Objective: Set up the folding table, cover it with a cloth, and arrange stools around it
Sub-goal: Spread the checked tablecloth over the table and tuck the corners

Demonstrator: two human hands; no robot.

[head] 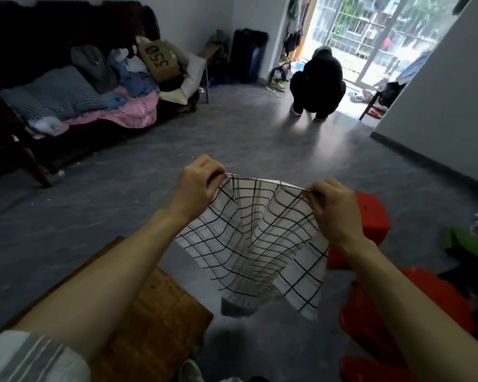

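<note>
Grey floor [138, 188] stretches across a living room, with a dark sofa [39, 78] piled with clothes and a brown cardboard box [159, 60] along the left wall, and bright daylight coming through a balcony doorway at the far end. A person in dark clothing [319, 78] crouches near that doorway, facing away from me.

I hold a white cloth with a black grid pattern [254, 238] up in the air in front of me. My left hand [198, 186] pinches one end of its top edge, fingers closed on the fabric, and my right hand [333, 209] pinches the other end the same way. The edge runs fairly taut between the two hands, and the rest of the cloth hangs down in soft folds, its lower end clear of the floor.

Below my left forearm sits a brown wooden tabletop [155, 321], low in the view and bare; the cloth is not touching it. To my right stand red plastic stools [370, 216], one just behind my right hand and more red plastic lower down near my right forearm. A striped grey-and-white sleeve [25, 357] shows at the bottom left corner.
</note>
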